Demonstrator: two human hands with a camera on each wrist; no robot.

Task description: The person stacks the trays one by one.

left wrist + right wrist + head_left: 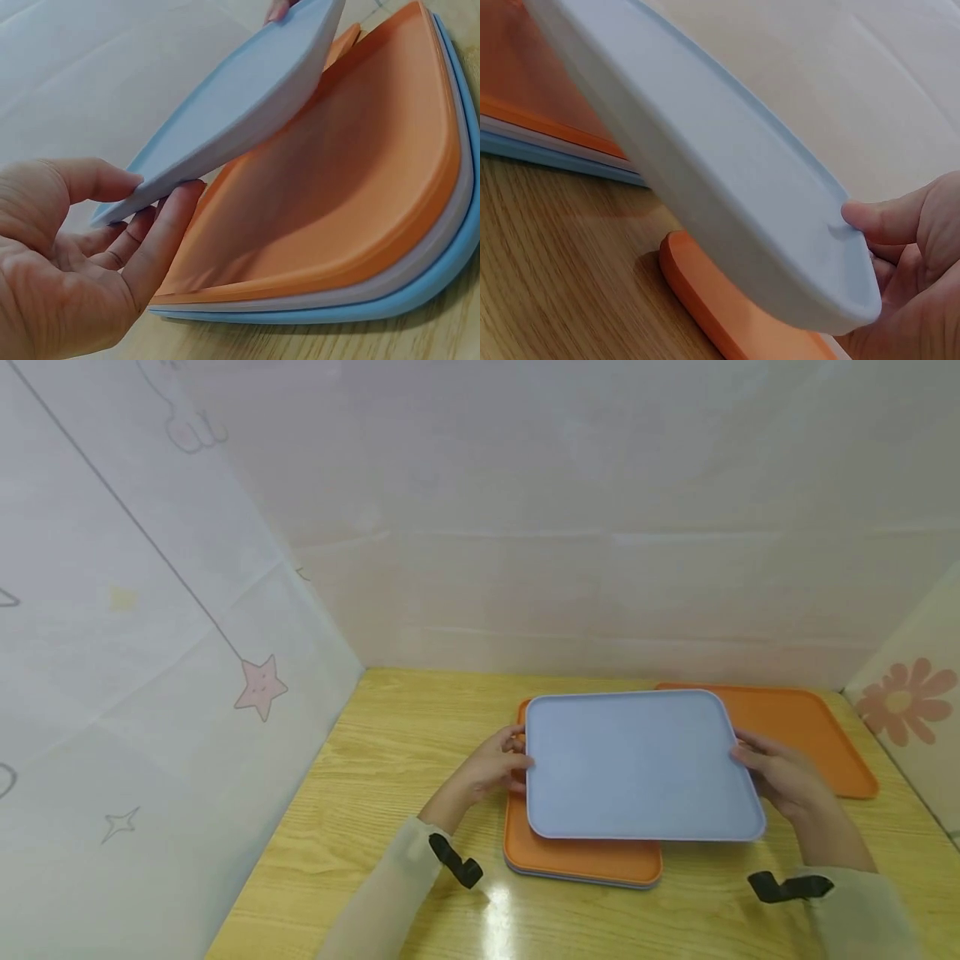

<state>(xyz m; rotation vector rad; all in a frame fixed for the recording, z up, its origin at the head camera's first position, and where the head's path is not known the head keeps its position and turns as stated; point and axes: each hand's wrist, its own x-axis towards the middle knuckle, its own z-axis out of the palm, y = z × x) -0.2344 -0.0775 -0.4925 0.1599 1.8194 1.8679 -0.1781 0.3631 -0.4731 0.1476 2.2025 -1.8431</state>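
A light blue tray [645, 768] is held up between both hands over a stack of trays. My left hand [491, 766] pinches its left rim, thumb on top and fingers beneath, as the left wrist view shows. On the opposite short side, my right hand [780, 772] grips the rim with the thumb [866, 216] over the edge. Below, the stack has an orange tray [360, 172] on top, then a pale greyish tray [300, 300] and a blue tray [375, 309] at the bottom. The held tray hides much of the stack in the head view.
Another orange tray [795, 727] lies at the back right of the wooden table [405, 718], partly behind the held tray. White printed sheeting [525, 568] hangs along the back and sides. Black bands [456, 860] sit on both wrists.
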